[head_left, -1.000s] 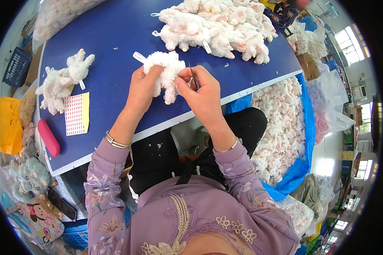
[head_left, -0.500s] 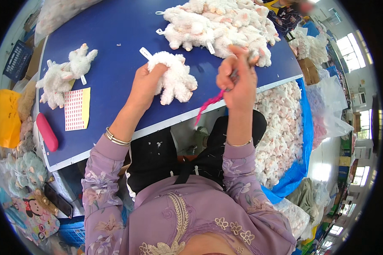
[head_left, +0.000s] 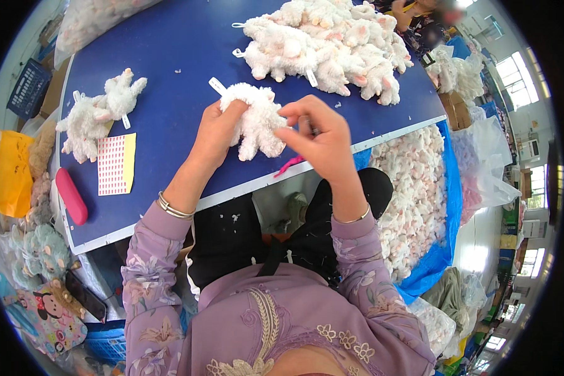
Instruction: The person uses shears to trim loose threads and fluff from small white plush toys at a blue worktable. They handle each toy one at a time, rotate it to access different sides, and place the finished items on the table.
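Note:
My left hand (head_left: pixel 218 135) is closed on a small fluffy white plush toy (head_left: pixel 257 122), its thumb pressed into the fur. From the toy's upper left sticks a white fabric tag (head_left: pixel 217 86). My right hand (head_left: pixel 319 135) is at the toy's right side, fingers bent and pinched close to the fur. A bit of grey metal shows between those fingers, but its kind is hidden. Below the palm hangs a pink braided cord (head_left: pixel 289 165). Further left on the blue table (head_left: pixel 175 119) lie two more white plush toys (head_left: pixel 84 128), touching each other.
A heap of white plush toys (head_left: pixel 319 47) covers the table's far right. A sticker sheet (head_left: pixel 115 164) and a pink case (head_left: pixel 71 196) lie at left. Beside my right leg, a blue-lined container (head_left: pixel 413 194) holds many plush pieces. A co-worker's hand (head_left: pixel 413 9) shows at the far right.
My right hand has come left and down from beside the heap to the held toy, bringing the pink cord along. The left hand still holds the toy, in nearly the same place.

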`<control>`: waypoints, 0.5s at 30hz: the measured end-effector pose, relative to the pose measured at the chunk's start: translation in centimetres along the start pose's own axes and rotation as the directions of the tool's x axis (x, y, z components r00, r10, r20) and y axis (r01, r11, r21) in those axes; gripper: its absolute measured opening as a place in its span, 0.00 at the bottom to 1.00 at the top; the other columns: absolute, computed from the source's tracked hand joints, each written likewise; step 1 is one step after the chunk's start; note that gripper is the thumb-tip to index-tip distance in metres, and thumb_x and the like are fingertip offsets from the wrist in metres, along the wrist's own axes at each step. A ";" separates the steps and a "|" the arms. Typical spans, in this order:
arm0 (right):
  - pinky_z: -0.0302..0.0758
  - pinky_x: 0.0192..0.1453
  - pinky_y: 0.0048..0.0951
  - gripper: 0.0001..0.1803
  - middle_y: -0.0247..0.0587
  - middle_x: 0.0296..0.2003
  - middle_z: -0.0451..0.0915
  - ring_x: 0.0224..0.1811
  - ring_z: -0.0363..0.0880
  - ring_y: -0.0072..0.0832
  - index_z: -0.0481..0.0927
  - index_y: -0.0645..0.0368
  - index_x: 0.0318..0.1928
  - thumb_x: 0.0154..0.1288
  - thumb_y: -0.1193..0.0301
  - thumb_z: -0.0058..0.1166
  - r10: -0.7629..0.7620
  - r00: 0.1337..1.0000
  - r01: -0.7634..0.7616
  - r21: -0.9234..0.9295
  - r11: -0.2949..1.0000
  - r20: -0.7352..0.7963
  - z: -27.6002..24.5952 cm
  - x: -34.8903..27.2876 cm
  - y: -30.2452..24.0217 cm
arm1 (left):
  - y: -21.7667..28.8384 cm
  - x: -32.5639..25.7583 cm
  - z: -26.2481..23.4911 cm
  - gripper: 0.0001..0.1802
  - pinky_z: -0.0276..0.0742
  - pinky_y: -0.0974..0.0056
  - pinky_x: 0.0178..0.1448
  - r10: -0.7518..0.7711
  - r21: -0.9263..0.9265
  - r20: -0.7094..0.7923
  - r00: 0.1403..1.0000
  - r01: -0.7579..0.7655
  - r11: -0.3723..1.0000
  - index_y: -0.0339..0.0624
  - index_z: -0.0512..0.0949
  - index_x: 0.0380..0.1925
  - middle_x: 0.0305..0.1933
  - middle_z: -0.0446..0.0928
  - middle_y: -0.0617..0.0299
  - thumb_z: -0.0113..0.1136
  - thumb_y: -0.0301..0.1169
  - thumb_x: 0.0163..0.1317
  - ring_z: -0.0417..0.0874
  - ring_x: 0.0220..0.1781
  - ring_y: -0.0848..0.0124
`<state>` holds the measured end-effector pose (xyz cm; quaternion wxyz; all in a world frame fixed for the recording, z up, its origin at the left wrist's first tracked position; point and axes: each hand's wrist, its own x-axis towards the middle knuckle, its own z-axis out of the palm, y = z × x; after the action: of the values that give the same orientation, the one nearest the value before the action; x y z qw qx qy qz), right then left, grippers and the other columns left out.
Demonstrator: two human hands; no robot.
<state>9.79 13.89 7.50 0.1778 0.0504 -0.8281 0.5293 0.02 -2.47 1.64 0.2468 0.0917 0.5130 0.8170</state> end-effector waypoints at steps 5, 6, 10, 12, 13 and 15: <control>0.72 0.31 0.25 0.13 0.37 0.32 0.77 0.27 0.76 0.28 0.80 0.63 0.40 0.54 0.75 0.66 -0.151 0.988 0.142 -0.162 0.976 -0.043 2.1 0.4 1.5 | -0.4 0.1 -0.2 0.16 0.77 0.68 0.41 0.001 -0.008 -0.002 1.000 -0.001 1.000 0.32 0.78 0.45 0.40 0.81 0.59 0.53 0.34 0.65 0.81 0.38 0.74; 0.72 0.31 0.24 0.12 0.36 0.31 0.77 0.28 0.76 0.26 0.80 0.64 0.39 0.55 0.75 0.65 -0.134 0.990 0.126 -0.165 0.978 -0.038 2.2 0.5 1.6 | -0.5 0.1 -0.3 0.16 0.76 0.68 0.41 0.002 -0.003 0.001 1.000 -0.002 1.000 0.32 0.78 0.44 0.39 0.81 0.59 0.53 0.34 0.65 0.81 0.38 0.74; 0.68 0.29 0.20 0.08 0.27 0.25 0.72 0.26 0.71 0.17 0.78 0.64 0.36 0.64 0.72 0.60 0.201 0.980 -0.193 0.299 0.935 0.004 1.8 0.3 1.9 | -0.2 0.1 -0.3 0.16 0.79 0.64 0.47 -0.049 0.029 -0.001 0.999 0.049 0.998 0.31 0.75 0.47 0.44 0.80 0.57 0.51 0.33 0.67 0.83 0.43 0.69; 0.56 0.23 0.17 0.05 0.26 0.22 0.68 0.20 0.59 0.11 0.76 0.62 0.34 0.67 0.74 0.54 0.291 0.953 -0.273 0.641 0.718 0.080 0.7 0.5 2.3 | 0.2 0.0 -0.1 0.17 0.79 0.64 0.49 -0.054 0.022 0.007 0.999 0.054 0.998 0.30 0.75 0.48 0.45 0.80 0.55 0.51 0.33 0.67 0.83 0.44 0.68; 0.55 0.22 0.17 0.06 0.26 0.22 0.67 0.19 0.57 0.11 0.76 0.61 0.34 0.69 0.73 0.52 0.292 0.956 -0.246 0.643 0.725 0.036 0.3 0.6 2.4 | 0.4 -0.2 0.1 0.17 0.79 0.64 0.49 -0.056 0.019 0.012 0.998 0.056 0.998 0.30 0.74 0.49 0.45 0.80 0.55 0.51 0.34 0.67 0.84 0.45 0.67; 0.53 0.21 0.18 0.09 0.26 0.22 0.67 0.18 0.55 0.11 0.75 0.61 0.34 0.71 0.69 0.49 0.289 0.957 -0.220 0.610 0.762 -0.015 -0.4 0.8 2.4 | 0.7 -0.3 0.3 0.18 0.79 0.63 0.51 -0.066 -0.009 0.005 0.998 0.066 0.998 0.29 0.74 0.49 0.46 0.80 0.53 0.50 0.33 0.67 0.84 0.47 0.65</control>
<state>8.53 15.44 5.83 0.1234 -0.0374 -0.6050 0.7857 0.21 -2.65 2.41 0.2752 0.0753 0.5114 0.8106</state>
